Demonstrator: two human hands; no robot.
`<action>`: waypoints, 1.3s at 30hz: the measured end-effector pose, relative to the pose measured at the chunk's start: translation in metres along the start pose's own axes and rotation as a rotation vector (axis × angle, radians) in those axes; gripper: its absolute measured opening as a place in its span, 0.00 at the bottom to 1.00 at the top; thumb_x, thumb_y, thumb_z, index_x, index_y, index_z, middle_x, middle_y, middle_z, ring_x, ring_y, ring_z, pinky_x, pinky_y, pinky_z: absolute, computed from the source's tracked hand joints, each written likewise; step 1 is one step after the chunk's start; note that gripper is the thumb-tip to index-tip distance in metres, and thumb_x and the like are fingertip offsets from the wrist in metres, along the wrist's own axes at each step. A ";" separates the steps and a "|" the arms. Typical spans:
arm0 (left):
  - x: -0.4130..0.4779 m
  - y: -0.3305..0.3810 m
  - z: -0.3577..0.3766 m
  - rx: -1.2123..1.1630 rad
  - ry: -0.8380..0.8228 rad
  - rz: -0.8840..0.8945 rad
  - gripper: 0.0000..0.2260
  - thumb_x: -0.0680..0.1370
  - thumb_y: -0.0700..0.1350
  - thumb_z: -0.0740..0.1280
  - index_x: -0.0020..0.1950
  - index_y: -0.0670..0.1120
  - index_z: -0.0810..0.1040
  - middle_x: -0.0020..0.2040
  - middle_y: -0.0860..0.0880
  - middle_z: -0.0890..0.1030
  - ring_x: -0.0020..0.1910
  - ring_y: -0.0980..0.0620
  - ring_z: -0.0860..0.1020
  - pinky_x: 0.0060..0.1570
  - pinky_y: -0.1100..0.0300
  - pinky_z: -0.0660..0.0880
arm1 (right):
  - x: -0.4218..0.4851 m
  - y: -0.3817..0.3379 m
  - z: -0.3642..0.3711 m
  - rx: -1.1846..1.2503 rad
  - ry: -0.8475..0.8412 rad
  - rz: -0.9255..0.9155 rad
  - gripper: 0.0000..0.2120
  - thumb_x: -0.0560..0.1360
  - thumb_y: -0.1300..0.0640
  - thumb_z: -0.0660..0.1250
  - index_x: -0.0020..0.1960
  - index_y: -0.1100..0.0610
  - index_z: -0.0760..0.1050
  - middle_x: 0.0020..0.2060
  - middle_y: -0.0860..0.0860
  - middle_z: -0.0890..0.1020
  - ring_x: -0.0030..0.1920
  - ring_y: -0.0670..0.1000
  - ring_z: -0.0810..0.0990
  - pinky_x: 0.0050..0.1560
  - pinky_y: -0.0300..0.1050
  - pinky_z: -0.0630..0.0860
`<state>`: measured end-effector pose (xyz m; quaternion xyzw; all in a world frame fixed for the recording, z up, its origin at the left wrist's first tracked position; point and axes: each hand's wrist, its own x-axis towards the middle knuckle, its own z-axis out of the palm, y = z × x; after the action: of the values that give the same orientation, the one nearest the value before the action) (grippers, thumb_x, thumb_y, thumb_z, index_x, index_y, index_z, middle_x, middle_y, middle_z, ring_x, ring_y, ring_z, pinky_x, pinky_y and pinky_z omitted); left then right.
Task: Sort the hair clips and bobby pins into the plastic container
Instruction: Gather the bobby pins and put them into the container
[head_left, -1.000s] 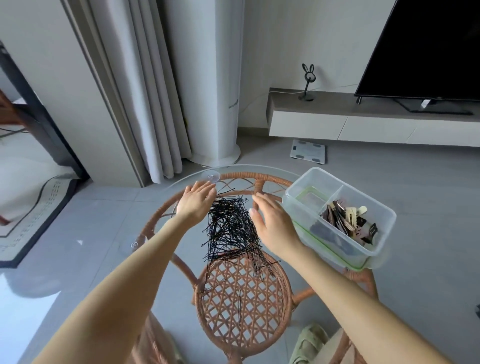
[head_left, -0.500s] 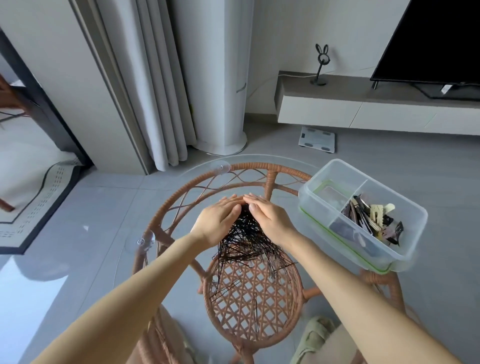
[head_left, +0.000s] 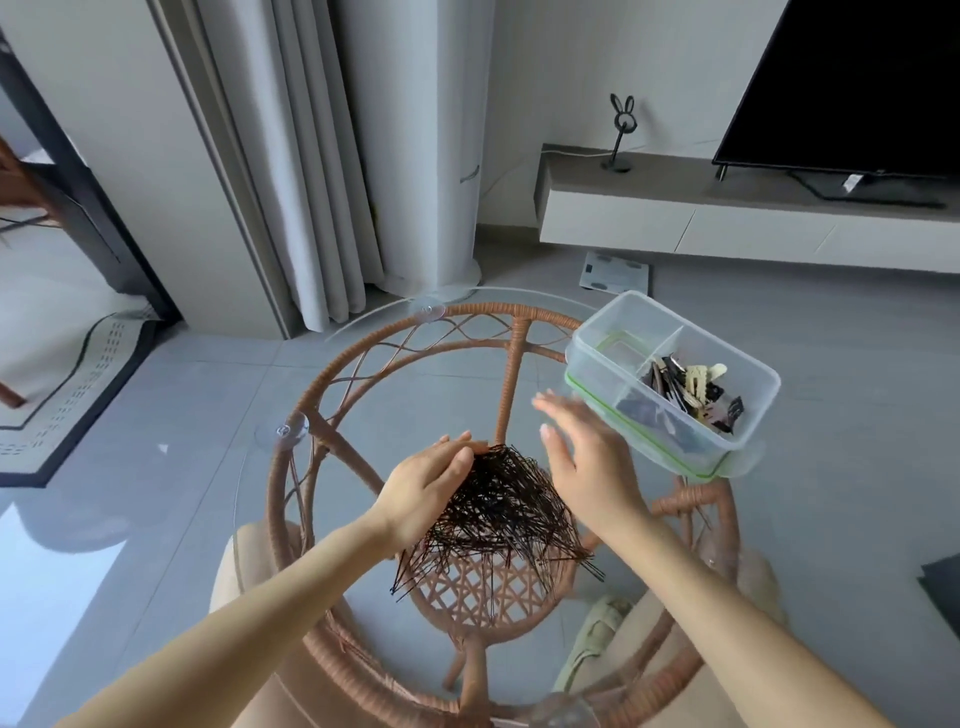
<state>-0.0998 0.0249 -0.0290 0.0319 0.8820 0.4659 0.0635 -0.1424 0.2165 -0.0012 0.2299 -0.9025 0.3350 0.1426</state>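
Note:
A heap of dark bobby pins (head_left: 501, 512) lies fanned out on the round glass tabletop (head_left: 363, 395). My left hand (head_left: 423, 491) rests against the heap's left side, its fingers bent at the heap's far tip. My right hand (head_left: 584, 457) hovers open, blurred by motion, between the heap and the clear plastic container (head_left: 592, 358). That container stands at the table's right edge. Its right compartment holds several hair clips (head_left: 688, 395), and its far left compartment looks empty.
The glass top sits on a rattan frame (head_left: 511, 358) with suction cups (head_left: 283, 431). Grey floor lies below, with a bathroom scale (head_left: 615, 270) beyond the table. Curtains (head_left: 311, 156) hang at the back, and a TV (head_left: 857, 83) stands on a low cabinet (head_left: 727, 218) to the right.
Both hands swept the spread pins together into a tighter heap. My right hand has since lifted off the heap and moved right toward the container. My left hand stays on the pins.

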 end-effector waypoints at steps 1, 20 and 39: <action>-0.001 0.001 0.001 -0.011 0.000 -0.011 0.17 0.82 0.51 0.51 0.66 0.55 0.72 0.73 0.53 0.67 0.75 0.55 0.58 0.72 0.58 0.54 | 0.007 0.008 -0.010 -0.154 0.169 -0.009 0.14 0.72 0.63 0.63 0.57 0.63 0.77 0.54 0.58 0.82 0.56 0.57 0.80 0.63 0.56 0.73; -0.002 0.013 0.003 -0.063 0.045 -0.095 0.15 0.81 0.49 0.54 0.62 0.51 0.76 0.67 0.51 0.74 0.68 0.53 0.69 0.71 0.54 0.62 | 0.013 0.055 -0.052 -0.304 -0.163 0.205 0.16 0.74 0.61 0.64 0.59 0.47 0.78 0.53 0.54 0.78 0.54 0.56 0.77 0.55 0.46 0.72; -0.033 0.028 -0.013 0.563 0.094 -0.313 0.33 0.71 0.61 0.67 0.72 0.50 0.63 0.59 0.42 0.76 0.56 0.46 0.77 0.54 0.55 0.75 | -0.032 -0.029 -0.005 -0.239 -0.485 0.320 0.32 0.71 0.38 0.66 0.65 0.59 0.67 0.58 0.57 0.74 0.56 0.58 0.76 0.53 0.49 0.74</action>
<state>-0.0695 0.0265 0.0039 -0.1094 0.9724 0.1891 0.0823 -0.1000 0.2110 0.0049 0.1400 -0.9679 0.1802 -0.1056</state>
